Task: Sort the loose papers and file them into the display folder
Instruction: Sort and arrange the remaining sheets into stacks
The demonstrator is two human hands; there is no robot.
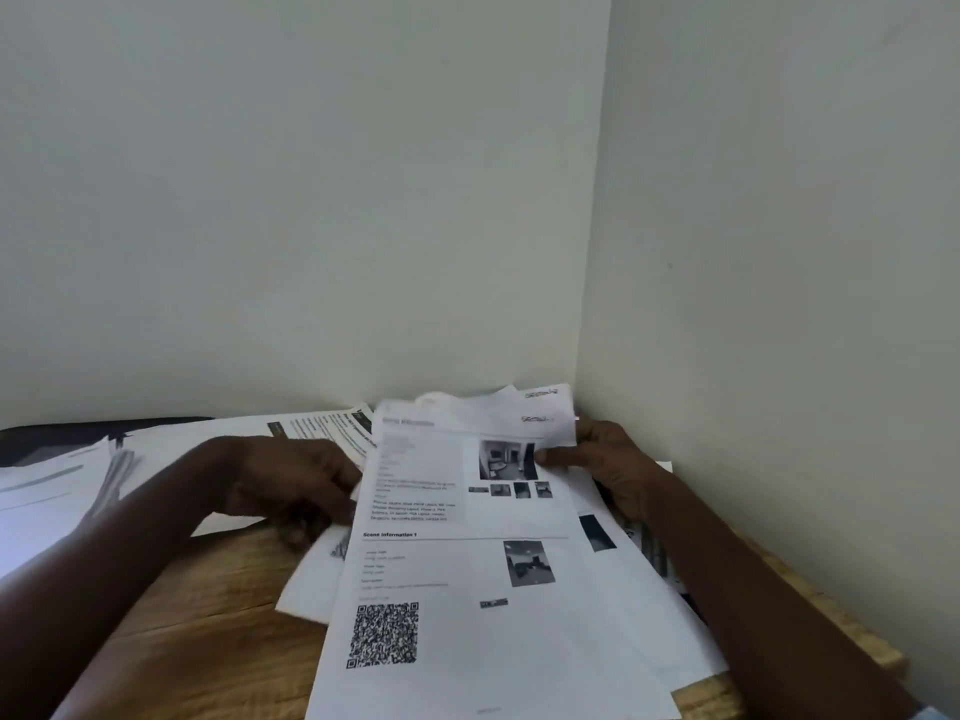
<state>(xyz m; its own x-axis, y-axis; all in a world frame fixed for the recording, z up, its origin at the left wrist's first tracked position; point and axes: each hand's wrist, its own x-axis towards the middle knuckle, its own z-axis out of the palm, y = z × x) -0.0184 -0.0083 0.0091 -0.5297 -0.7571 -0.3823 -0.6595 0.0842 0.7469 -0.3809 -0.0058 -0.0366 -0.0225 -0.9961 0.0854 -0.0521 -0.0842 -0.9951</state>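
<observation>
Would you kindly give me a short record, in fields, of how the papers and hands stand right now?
setting: wooden table in a corner
top sheet: printed, with photos and a QR code, atop a loose stack
left hand: grips the top sheet's left edge
right hand: pinches its upper right edge
other papers: spread at the table's left
dark object: far left by the wall; possibly the folder

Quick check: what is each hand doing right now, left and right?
Left hand: grips the left edge of the printed sheets.
Right hand: pinches the right edge of the same sheets, thumb on top.
</observation>
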